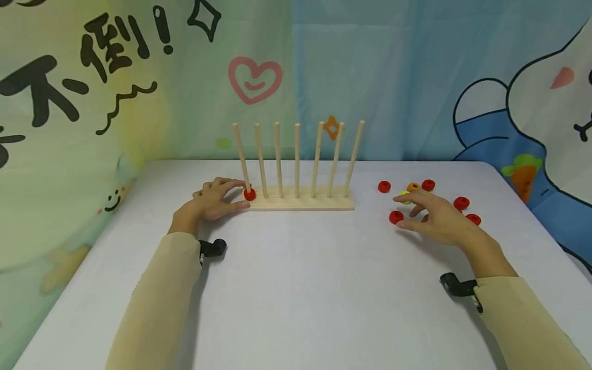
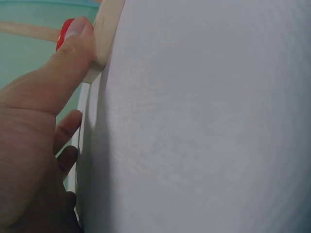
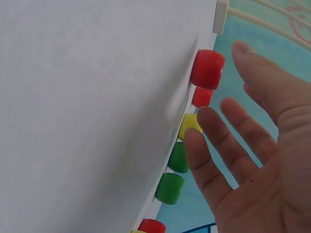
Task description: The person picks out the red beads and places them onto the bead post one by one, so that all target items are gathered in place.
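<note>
Red bead: right of peg rack, beside right grip | loosely spread, empty | left grip: pinches rack's left end

The printed cloth behind the desk carries large dark Chinese characters at its upper left: "不" and "倒", followed by an exclamation mark. Dark strokes beside them, cut off by the left edge, cannot be read.
</note>
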Tool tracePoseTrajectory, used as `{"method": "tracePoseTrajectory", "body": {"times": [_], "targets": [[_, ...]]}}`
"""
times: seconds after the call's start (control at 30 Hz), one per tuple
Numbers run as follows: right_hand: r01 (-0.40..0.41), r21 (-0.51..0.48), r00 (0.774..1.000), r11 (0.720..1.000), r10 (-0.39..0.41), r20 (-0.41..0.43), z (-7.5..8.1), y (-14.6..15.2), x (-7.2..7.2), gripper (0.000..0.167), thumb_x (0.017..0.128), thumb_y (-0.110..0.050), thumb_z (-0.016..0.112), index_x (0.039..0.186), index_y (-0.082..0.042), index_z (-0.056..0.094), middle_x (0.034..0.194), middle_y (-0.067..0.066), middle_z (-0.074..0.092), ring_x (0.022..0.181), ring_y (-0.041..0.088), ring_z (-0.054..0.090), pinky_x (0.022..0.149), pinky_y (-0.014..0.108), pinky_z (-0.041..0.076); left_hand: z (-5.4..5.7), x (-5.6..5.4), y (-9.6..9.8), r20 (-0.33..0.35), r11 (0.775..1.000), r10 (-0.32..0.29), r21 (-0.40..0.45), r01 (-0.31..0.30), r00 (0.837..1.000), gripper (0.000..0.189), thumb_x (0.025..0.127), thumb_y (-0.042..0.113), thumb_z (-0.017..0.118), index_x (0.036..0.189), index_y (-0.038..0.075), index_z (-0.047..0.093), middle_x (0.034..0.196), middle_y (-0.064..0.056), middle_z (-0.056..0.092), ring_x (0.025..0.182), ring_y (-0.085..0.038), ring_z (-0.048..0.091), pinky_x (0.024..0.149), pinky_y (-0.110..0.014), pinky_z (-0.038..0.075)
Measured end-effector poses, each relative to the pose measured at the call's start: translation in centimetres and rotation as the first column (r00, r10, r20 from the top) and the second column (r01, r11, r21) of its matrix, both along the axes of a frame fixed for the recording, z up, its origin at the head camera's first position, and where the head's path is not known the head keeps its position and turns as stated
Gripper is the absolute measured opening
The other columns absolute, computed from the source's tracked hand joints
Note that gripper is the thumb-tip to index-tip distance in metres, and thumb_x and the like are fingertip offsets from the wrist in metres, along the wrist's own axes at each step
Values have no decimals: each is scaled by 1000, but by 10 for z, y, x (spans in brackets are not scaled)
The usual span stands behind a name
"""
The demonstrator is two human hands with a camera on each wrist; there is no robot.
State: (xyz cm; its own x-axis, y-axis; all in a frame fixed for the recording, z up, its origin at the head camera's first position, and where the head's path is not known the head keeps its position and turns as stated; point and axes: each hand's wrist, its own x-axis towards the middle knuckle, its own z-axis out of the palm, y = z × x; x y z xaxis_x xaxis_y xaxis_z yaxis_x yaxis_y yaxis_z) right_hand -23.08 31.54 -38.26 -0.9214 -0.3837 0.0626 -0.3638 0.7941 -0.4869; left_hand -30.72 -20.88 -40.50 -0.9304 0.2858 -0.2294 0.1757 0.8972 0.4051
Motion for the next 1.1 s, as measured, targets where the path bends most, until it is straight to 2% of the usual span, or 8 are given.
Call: {"method": "tracePoseTrajectory", "body": {"times": [0.1,0.4,0.6,0.87,1.1], "targets": [[1,21,1000,1000,-2,20,-1,0,-1,58,87,-32,77,137,-14,54,133,11,52,97,26,61,74,33,53,0,1,0,-5,1000,3,1,-3,1000,76,85,73,54,150,39,34,159,-10,19,140,-44,16,100,-69,21],[-11,95,993,995,0,119,-6,-5,-10,55,87,-32,77,135,-15,57,127,10,55,100,25,57,75,35,53,-1,5,-4,5,999,26,-23,-25,1000,77,86,73,54,151,37,33,159,-10,19,140,-46,15,100,-70,20],[-10,113,995,993,-1,97,-4,-1,-10,45,87,-23,77,127,-13,62,119,8,60,96,24,59,78,39,52,0,2,1,-1,1000,15,6,-15,1000,77,84,74,55,150,40,35,159,-9,20,140,-44,15,100,-69,20],[-19,109,987,994,1,160,-1,2,-10,34,87,-21,76,117,-13,61,106,4,64,96,23,61,79,40,53,0,-1,4,12,1000,14,-2,-14,1000,76,85,74,55,149,40,34,159,-9,19,141,-43,15,101,-68,20],[-15,72,992,997,5,128,-1,-4,-12,34,87,-17,74,118,-9,60,110,6,62,99,25,61,82,41,55,-1,-1,2,6,1000,21,-7,-21,1000,78,84,75,54,150,39,34,159,-10,18,141,-44,15,101,-68,20]]}}
